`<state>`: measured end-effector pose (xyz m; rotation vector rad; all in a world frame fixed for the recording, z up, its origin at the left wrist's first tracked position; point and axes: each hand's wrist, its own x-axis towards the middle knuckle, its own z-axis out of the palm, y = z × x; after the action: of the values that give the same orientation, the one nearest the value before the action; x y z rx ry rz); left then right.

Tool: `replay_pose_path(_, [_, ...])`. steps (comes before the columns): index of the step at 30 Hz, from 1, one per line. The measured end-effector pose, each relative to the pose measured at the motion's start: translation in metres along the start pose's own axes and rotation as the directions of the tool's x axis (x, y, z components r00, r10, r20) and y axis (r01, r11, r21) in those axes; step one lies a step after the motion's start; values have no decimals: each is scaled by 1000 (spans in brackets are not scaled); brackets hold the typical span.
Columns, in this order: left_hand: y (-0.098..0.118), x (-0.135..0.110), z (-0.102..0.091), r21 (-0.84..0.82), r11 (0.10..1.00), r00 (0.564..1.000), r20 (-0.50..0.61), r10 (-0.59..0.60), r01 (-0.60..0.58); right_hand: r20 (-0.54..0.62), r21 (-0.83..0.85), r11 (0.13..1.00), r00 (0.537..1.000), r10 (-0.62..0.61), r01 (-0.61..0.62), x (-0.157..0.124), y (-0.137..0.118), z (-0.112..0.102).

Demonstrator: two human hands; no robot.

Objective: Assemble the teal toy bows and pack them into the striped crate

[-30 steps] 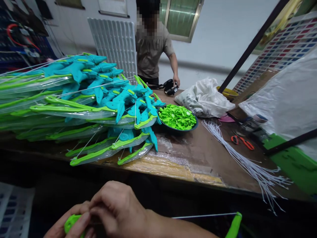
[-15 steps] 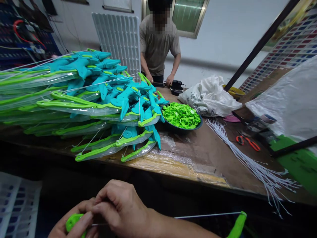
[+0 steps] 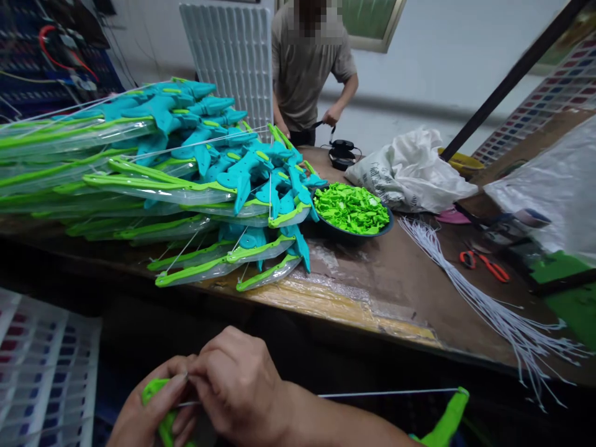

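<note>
Low in the view, my left hand [image 3: 156, 403] is closed around one green tip of a toy bow [image 3: 446, 422]. The bow's other tip shows past my right forearm, and its middle is hidden. A white string [image 3: 391, 393] runs taut from that far tip behind my forearm toward my fingers. My right hand [image 3: 242, 382] is pinched against my left fingertips, beside the held tip. The string's near end seems to lie in this pinch, but the fingers cover it.
Toy bows in teal and green [image 3: 186, 161] are heaped on the table [image 3: 372, 273]. Beside them stand a bowl of green pieces [image 3: 351, 211], a bundle of white strings [image 3: 470, 292], orange-handled scissors [image 3: 484, 264] and a white sack [image 3: 414, 171]. Behind the table stands a person [image 3: 310, 68]. A white plastic crate [image 3: 46, 366] is at lower left.
The view has tilted down and shifted slightly left. Both hands stay together at the bow tip, pinched closer. The person across the table has raised one hand, holding a dark strap or cord.
</note>
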<state>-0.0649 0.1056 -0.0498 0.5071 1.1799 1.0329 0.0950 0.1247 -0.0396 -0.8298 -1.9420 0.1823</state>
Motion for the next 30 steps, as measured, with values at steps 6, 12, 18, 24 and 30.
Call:
replay_pose_path(6, [2,-7,13,3,999,998,39,48,-48,116,-60,998,993,5,2,-2,-3,-10])
replay_pose_path(12, [2,-7,17,-46,997,991,117,71,-67,154,199,941,957,245,-273,-5,-4,-19])
replay_pose_path(18, [-2,-6,13,-108,992,982,167,88,-70,240,318,869,919,312,-378,-4,-6,-23])
replay_pose_path(24, [-4,-8,12,-113,992,984,162,78,-60,306,269,907,922,237,-323,-2,-4,-20])
replay_pose_path(30, [-2,-10,15,-54,994,979,178,101,-92,341,37,990,933,116,-136,1,-1,-23])
